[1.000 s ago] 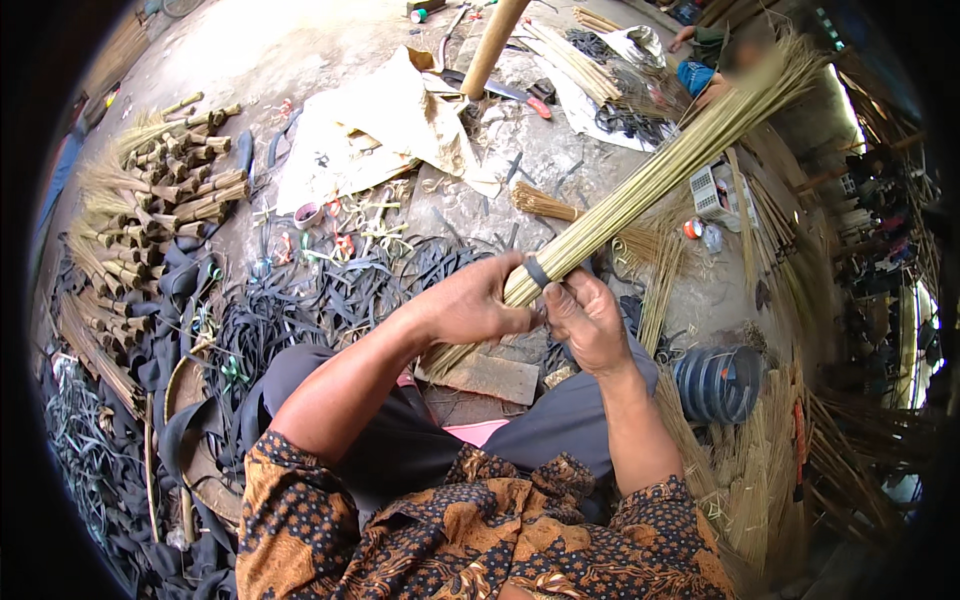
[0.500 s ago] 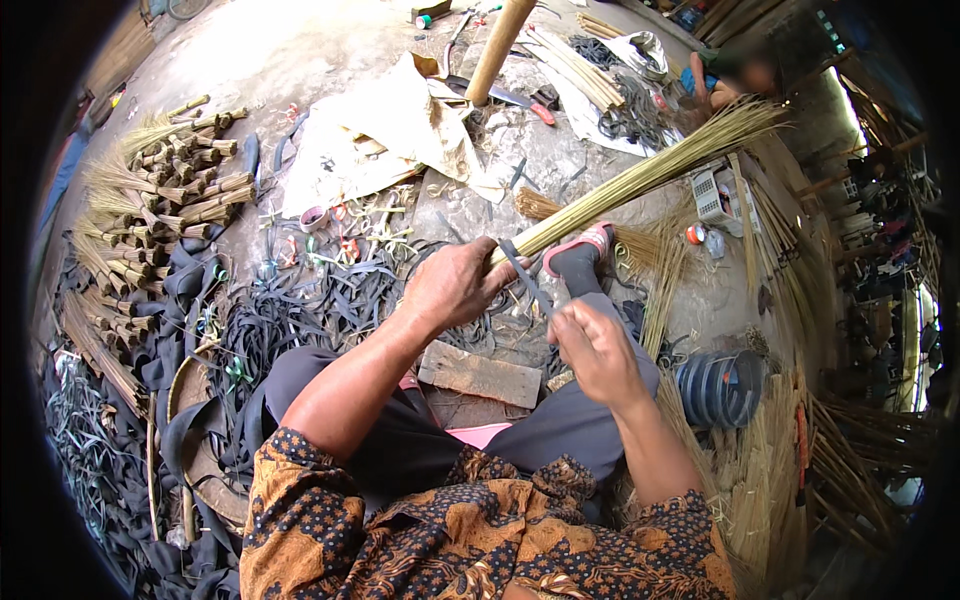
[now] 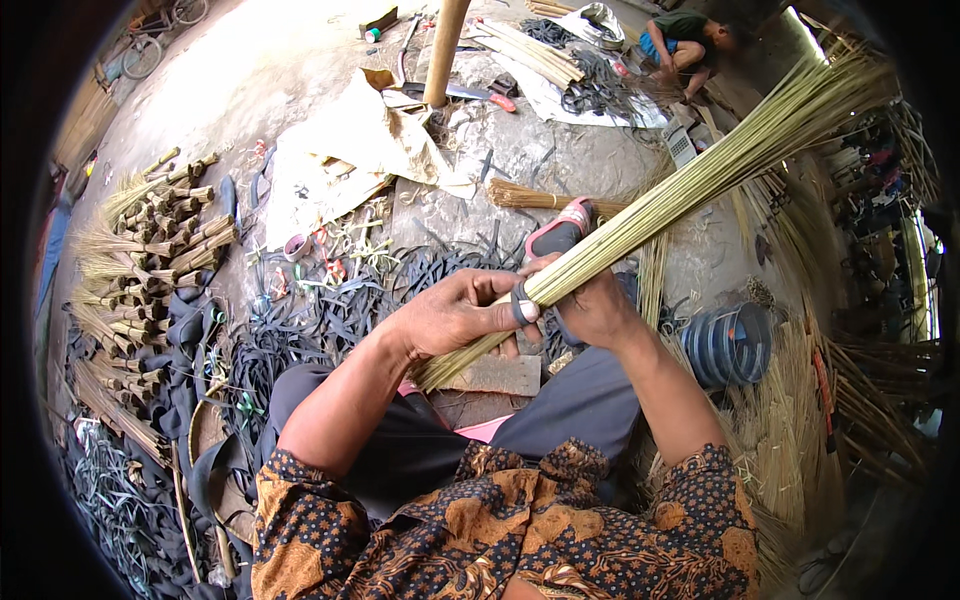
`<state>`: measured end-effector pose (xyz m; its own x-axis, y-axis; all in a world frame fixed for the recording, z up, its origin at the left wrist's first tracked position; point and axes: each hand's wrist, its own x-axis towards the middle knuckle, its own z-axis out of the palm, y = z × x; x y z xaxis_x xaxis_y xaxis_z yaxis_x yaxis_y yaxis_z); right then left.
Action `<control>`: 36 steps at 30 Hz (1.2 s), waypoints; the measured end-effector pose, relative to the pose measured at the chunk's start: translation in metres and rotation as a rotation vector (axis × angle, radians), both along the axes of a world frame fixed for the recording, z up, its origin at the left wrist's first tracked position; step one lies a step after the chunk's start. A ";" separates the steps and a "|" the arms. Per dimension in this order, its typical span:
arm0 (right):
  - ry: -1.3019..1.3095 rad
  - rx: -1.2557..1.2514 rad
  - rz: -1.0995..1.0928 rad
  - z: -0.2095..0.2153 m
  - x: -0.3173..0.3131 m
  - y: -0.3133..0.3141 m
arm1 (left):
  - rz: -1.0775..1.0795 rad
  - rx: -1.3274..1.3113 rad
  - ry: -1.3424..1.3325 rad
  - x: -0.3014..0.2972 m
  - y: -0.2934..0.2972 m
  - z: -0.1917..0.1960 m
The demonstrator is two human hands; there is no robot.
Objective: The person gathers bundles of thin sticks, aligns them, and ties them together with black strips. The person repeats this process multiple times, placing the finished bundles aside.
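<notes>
A long bundle of thin yellow-green sticks [image 3: 680, 215] slants across me, its butt end low between my knees and its feathery tips at the upper right. Around its lower part runs a dark rubber strip [image 3: 518, 297]. My left hand [image 3: 450, 318] is closed on the bundle there, its thumb pressed against the strip. Just beyond the strip, my right hand [image 3: 606, 312] grips the sticks from beneath and the side; the bundle hides part of its fingers. Under the butt end lies a wooden block [image 3: 495, 375].
Tied stick bundles [image 3: 150, 250] are heaped at the left. Dark rubber strips [image 3: 275, 340] litter the floor. A knife [image 3: 480, 95] lies beside an upright wooden pole [image 3: 443, 60]. A blue-grey clear container [image 3: 725, 345] stands by my right knee. Another person [image 3: 680, 55] crouches at the far right.
My right hand has gone from pulling the strip's end to gripping the bundle. The bundle has come closer, and its butt end now shows below my left hand. The view has shifted.
</notes>
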<state>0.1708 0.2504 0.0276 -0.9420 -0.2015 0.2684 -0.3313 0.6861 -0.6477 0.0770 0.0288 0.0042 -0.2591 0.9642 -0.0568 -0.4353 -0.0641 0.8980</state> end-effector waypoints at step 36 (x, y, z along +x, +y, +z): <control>0.193 -0.139 -0.265 -0.025 -0.018 -0.048 | 0.613 -0.189 0.079 -0.014 0.012 0.002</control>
